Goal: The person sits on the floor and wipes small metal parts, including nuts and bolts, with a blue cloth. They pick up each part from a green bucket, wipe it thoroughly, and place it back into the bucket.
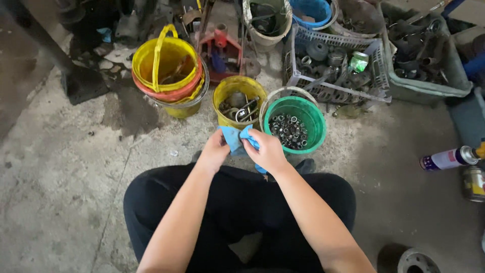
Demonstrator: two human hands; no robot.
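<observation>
Both my hands hold a small blue cloth (235, 138) bunched between them, just above my knees. My left hand (214, 150) grips its left side and my right hand (267, 150) closes over its right side; anything wrapped inside is hidden. Directly ahead stands a green bucket (315, 117) filled with several metal nuts. Left of that bucket is a yellow bucket (222, 96) holding metal rings and parts.
A stack of yellow and red buckets (169, 76) stands at the left. A white crate (378, 91) and a grey tub (429, 90) of metal parts sit at the back right. A spray can (448, 158) and a tin (474, 183) lie at the right on the concrete floor.
</observation>
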